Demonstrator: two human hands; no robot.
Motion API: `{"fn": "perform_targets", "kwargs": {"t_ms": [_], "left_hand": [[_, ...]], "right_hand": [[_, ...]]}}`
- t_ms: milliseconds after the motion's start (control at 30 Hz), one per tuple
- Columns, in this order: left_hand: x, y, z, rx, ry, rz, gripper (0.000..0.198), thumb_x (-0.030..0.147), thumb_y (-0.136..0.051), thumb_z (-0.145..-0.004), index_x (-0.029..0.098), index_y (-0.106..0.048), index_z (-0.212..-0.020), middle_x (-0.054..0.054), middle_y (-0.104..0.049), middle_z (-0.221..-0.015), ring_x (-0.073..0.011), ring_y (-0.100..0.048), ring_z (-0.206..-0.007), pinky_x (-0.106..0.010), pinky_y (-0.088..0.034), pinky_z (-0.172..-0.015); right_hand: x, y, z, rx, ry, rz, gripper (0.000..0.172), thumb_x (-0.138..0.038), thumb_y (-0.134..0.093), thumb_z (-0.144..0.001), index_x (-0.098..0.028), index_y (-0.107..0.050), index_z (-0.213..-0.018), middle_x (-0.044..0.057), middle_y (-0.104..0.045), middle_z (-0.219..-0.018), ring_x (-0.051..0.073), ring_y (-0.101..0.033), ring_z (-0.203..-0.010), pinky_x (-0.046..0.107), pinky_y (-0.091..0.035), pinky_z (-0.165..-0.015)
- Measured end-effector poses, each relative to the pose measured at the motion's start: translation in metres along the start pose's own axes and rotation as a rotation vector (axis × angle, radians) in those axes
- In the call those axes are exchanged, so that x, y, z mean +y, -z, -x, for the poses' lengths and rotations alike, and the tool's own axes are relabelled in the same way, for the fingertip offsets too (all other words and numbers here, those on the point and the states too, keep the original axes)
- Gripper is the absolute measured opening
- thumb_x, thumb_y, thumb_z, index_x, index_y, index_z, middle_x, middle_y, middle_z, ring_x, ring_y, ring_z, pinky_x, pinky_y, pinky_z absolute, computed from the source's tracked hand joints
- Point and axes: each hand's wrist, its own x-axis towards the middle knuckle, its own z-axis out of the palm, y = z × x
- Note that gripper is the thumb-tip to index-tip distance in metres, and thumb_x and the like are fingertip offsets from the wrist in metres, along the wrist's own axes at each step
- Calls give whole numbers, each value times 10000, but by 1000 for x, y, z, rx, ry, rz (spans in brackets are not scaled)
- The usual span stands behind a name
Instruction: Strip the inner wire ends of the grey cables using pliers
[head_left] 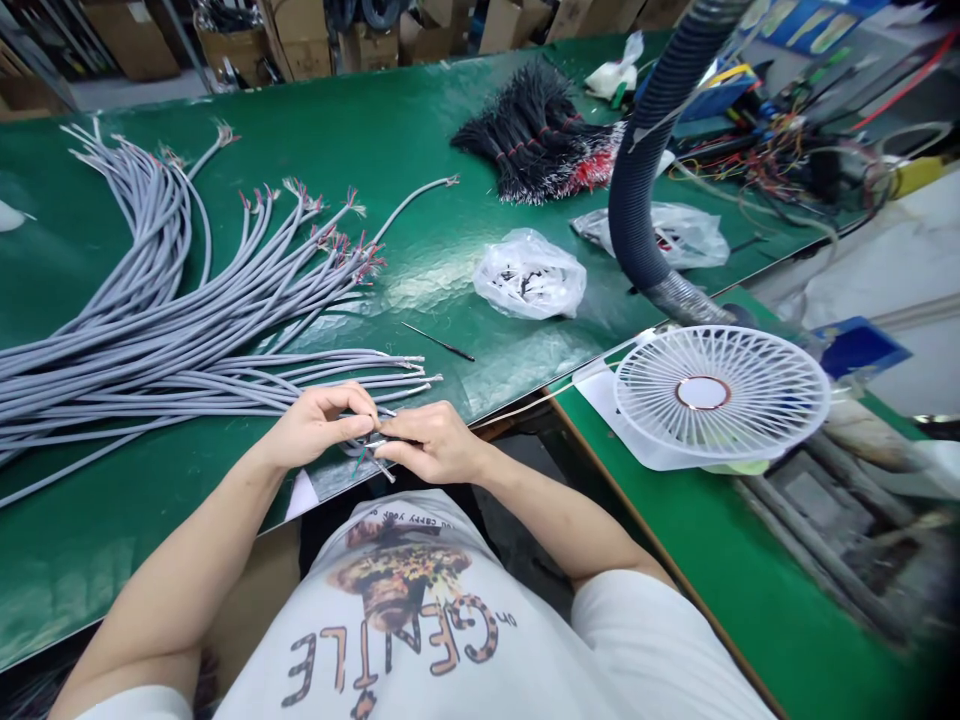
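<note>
Just below the frame's centre, the left hand [326,425] and right hand [439,440] meet, each grip pinching a small wired cable end [373,439]. Grey cables [154,345] spread over the worktop [322,125] at left; a thin dark tool [456,351] lies near centre.

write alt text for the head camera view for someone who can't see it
A person's left hand and right hand pinch a small wired piece, partly hidden, at a green table's edge. Gray cables with exposed wire ends spread leftward; black wire bundles lie farther back, and a white fan sits to the right.
</note>
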Motion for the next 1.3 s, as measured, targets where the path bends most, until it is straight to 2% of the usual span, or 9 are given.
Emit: {"fn": "perform_targets", "kwargs": {"t_ms": [200, 300, 433, 500, 567, 767, 900, 1100, 1300], "left_hand": [[-3, -3, -1, 25, 41, 99, 156, 295, -703, -776, 150, -705, -717, -42, -608, -748, -134, -552, -695, -259, -440, -659], [-4, -5, -4, 130, 5, 185, 136, 281, -720, -758, 160, -706, -698, -44, -621, -753, -142, -560, -728, -266, -446, -703], [-5, -6, -7, 270, -54, 283, 132, 284, -739, -732, 161, -716, -687, -57, -631, -805, -156, -569, -786, -283, -446, -763], [-5, -7, -8, 297, -52, 296, 140, 288, -746, -722, 156, -718, -686, -62, -633, -827, -158, -571, -797, -285, -443, -771], [-5, -8, -9, 314, -49, 305, 152, 295, -753, -712, 154, -711, -675, -60, -633, -823, -160, -575, -801, -284, -439, -772], [-5, -9, -9, 328, -46, 301, 169, 312, -761, -707, 155, -704, -680, -53, -634, -823, -149, -571, -780, -291, -446, -777], [-9, -8, -8, 318, -56, 296, 145, 297, -748, -723, 161, -705, -698, -56, -641, -844, -158, -581, -814, -310, -450, -820], [-9, -10, -7, 307, -89, 279, 167, 327, -756, -713, 167, -711, -695, -66, -647, -846, -170, -589, -821, -315, -468, -796], [-12, -10, -4, 270, -108, 206, 102, 283, -728, -749, 183, -723, -729, -70, -652, -899, -172, -597, -851, -307, -480, -801]], "right_hand": [[-1, 4, 0, -46, -73, -113, 316, -348, -497, -921, -142, -692, -782, 30, -659, -677, 90, -553, -580, 198, -389, -585], [0, 11, 0, -64, -160, -171, 276, -380, -549, -885, -145, -688, -847, 13, -644, -689, 85, -514, -573, 196, -379, -578], [-1, 16, -3, 83, -307, -232, 350, -476, -677, -757, -133, -666, -824, -19, -576, -641, 71, -429, -533, 194, -360, -537], [-2, 16, -4, 173, -330, -257, 365, -494, -655, -773, -129, -652, -781, -34, -527, -598, 61, -382, -499, 195, -343, -508], [-4, 17, -6, 209, -292, -245, 390, -516, -606, -807, -129, -647, -795, -34, -518, -589, 63, -375, -487, 200, -338, -494], [-15, 29, -4, 112, -119, 88, 337, -411, -474, -930, -130, -645, -1002, 72, -697, -855, 122, -604, -687, 228, -432, -667], [-24, 36, -1, 49, -108, 333, 341, -441, -488, -927, -162, -661, -1017, 59, -722, -816, 137, -646, -707, 242, -408, -642], [-28, 32, -12, 143, -32, 299, 358, -503, -590, -848, -159, -651, -926, 40, -728, -780, 136, -653, -681, 238, -417, -646], [-26, 7, -26, 161, -52, 265, 178, -260, -511, -872, -172, -630, -772, 22, -688, -682, 112, -588, -596, 221, -393, -601]]}}
